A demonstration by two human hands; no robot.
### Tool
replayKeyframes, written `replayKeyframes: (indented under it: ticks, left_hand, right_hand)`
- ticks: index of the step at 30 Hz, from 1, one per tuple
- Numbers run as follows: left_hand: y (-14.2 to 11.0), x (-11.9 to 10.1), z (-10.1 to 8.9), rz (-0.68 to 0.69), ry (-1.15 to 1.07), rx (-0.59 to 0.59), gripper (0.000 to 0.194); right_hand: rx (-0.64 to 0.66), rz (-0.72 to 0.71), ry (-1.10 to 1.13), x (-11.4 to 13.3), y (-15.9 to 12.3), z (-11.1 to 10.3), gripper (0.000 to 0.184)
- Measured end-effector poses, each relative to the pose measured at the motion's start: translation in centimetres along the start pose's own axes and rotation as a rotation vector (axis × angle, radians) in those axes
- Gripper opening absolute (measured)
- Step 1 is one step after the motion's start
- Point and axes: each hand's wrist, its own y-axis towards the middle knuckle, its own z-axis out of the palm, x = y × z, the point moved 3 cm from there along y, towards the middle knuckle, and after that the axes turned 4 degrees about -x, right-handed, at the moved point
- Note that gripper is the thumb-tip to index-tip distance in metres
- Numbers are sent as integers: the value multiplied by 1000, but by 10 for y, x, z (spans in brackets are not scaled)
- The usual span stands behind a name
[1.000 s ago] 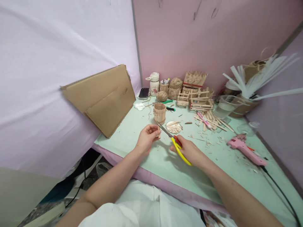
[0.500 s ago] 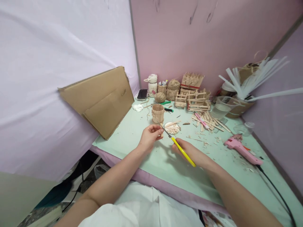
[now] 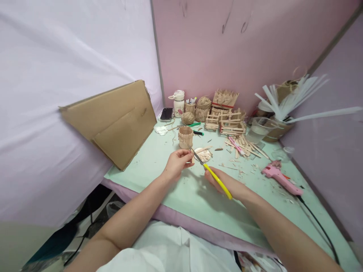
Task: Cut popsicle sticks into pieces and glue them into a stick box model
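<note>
My left hand [image 3: 178,163] pinches a short piece of wooden stick [image 3: 193,160] between thumb and fingers. Wrapped round yellow-handled scissors [image 3: 217,181], my right hand [image 3: 225,183] keeps the blades at the top of that stick. Just behind the blade tips stands a small round cup made of wooden sticks [image 3: 185,138]. A white round lid with bits of cut stick [image 3: 203,155] lies right behind the scissors. The fingers of my right hand are partly hidden by the handles.
Loose sticks [image 3: 246,145] and a pink pen [image 3: 236,146] lie to the right, near a pink glue gun [image 3: 282,179]. Stick-built boxes [image 3: 233,127], a twine ball [image 3: 188,118], a bottle [image 3: 179,104] and a phone [image 3: 166,113] line the back. A cardboard sheet [image 3: 124,124] leans left.
The scissors' handles have come together from an open spread, the blades closing at the stick. My left hand keeps its pinch. The whole view has shifted slightly.
</note>
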Motion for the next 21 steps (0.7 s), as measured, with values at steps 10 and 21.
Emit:
replayKeyframes:
  ticks: [10,21]
  left_hand:
    - [16,3,9,-128,69,66,25]
    - [30,19,17,-312,-7,167,13]
  right_hand:
    - [127,153,190,-6,0,2,51]
    - [89,496,336,5,-6,0,57]
